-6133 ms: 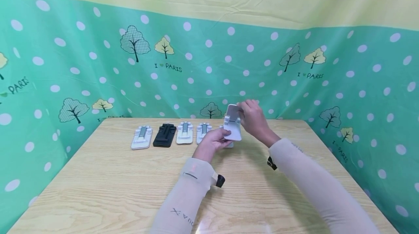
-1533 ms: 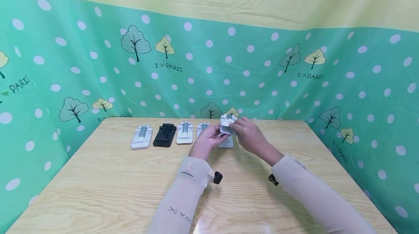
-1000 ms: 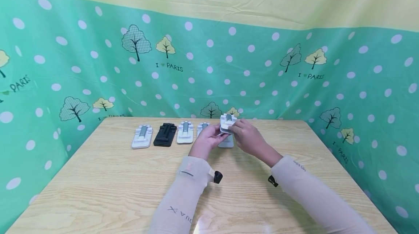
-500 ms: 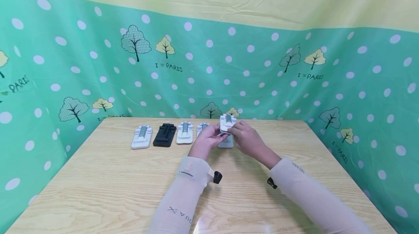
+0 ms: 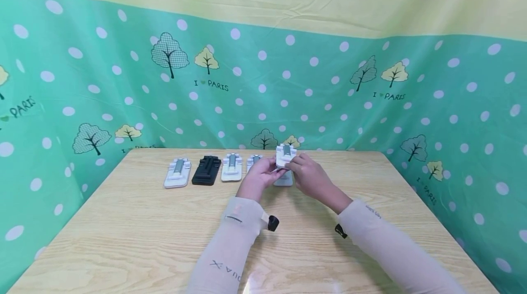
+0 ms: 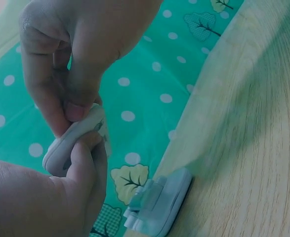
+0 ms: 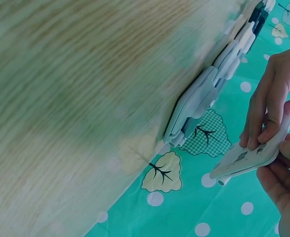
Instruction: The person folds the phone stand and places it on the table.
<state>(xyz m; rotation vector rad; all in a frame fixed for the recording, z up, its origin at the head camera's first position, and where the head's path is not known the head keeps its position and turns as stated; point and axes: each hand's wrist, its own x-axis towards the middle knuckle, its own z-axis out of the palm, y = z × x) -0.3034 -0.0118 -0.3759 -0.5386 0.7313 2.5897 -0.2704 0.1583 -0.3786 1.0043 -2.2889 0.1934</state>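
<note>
A white folding phone stand (image 5: 285,153) with a grey strip is held in the air above the back of the table, folded flat. My left hand (image 5: 260,179) grips it by its left and lower edge, thumb against one face in the left wrist view. My right hand (image 5: 311,176) pinches the near right edge; its thumb and fingertips lie on the stand (image 6: 61,150) in the left wrist view. Just below, another white phone stand (image 5: 284,180) lies on the table, partly hidden by the held one and the hands.
Along the table's far side lie a white phone stand (image 5: 178,173), a black phone stand (image 5: 207,170), a second white one (image 5: 232,168) and another (image 5: 254,160) partly behind the left hand. A polka-dot curtain (image 5: 263,79) hangs behind the wooden table (image 5: 144,239).
About six seconds ago the held stand was unfolded, with my right hand at its raised upper plate; now it is folded flat. Over the last second my right hand has moved slightly down along its edge.
</note>
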